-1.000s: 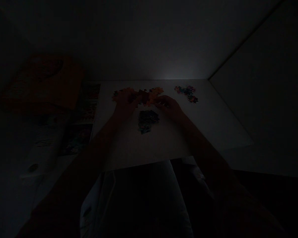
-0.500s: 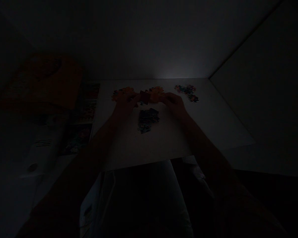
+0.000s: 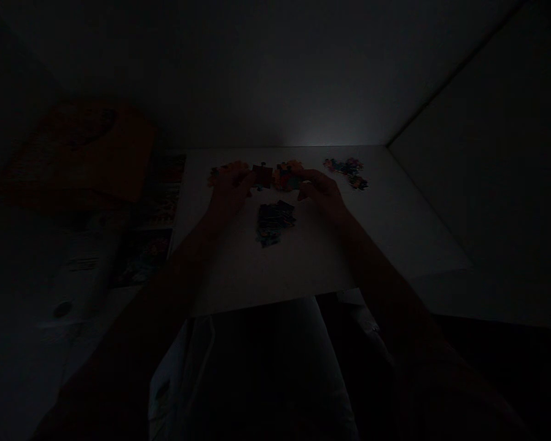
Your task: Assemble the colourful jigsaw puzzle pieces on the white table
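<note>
The scene is very dark. My left hand point(image 3: 232, 188) pinches a dark red jigsaw puzzle piece point(image 3: 262, 176) by its left side. My right hand point(image 3: 320, 190) has its fingers closed on a greenish puzzle piece point(image 3: 294, 182), in front of a small pile of orange and red pieces point(image 3: 288, 165). Partly covered by my left hand is another orange group of puzzle pieces point(image 3: 229, 166). Nearer to me, between my forearms, lies a cluster of dark blue-green puzzle pieces point(image 3: 275, 217).
All this lies on a white table point(image 3: 275, 275) against a wall. Multicoloured puzzle pieces point(image 3: 346, 166) lie at the back right. On the left are an orange box or bag point(image 3: 119, 153) and several printed pictures point(image 3: 142, 254). My legs show below the table's front edge.
The dark red piece in my left hand has shifted slightly left and turned more upright. At my right fingertips a greenish face now shows where an orange one was.
</note>
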Action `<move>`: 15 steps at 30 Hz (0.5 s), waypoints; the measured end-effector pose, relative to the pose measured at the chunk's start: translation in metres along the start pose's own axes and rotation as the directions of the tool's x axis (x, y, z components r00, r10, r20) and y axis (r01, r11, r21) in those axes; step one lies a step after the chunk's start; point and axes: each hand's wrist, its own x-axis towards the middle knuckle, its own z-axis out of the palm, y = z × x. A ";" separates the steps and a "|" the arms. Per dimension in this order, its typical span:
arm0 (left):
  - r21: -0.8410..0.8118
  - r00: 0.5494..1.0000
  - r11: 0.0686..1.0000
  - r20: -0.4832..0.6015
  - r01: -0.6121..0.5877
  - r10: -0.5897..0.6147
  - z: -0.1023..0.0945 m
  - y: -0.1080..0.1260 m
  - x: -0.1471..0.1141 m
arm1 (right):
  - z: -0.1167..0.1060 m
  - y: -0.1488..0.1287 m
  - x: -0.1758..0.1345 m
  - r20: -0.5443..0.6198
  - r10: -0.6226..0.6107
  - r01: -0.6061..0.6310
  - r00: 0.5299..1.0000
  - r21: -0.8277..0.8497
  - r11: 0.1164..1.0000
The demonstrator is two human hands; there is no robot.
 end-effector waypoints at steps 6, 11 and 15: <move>0.001 1.000 1.000 -0.017 -0.003 0.003 0.000 0.001 0.000 | 0.003 -0.001 -0.004 0.105 0.015 -0.018 0.994 0.023 1.000; -0.016 1.000 1.000 -0.004 -0.003 0.003 0.001 0.005 -0.002 | 0.002 -0.002 -0.004 0.042 -0.012 0.017 0.999 -0.119 0.993; -0.044 0.998 0.999 0.066 -0.019 0.021 0.006 0.012 -0.008 | 0.003 -0.002 -0.002 -0.015 -0.021 0.020 1.000 -0.113 0.993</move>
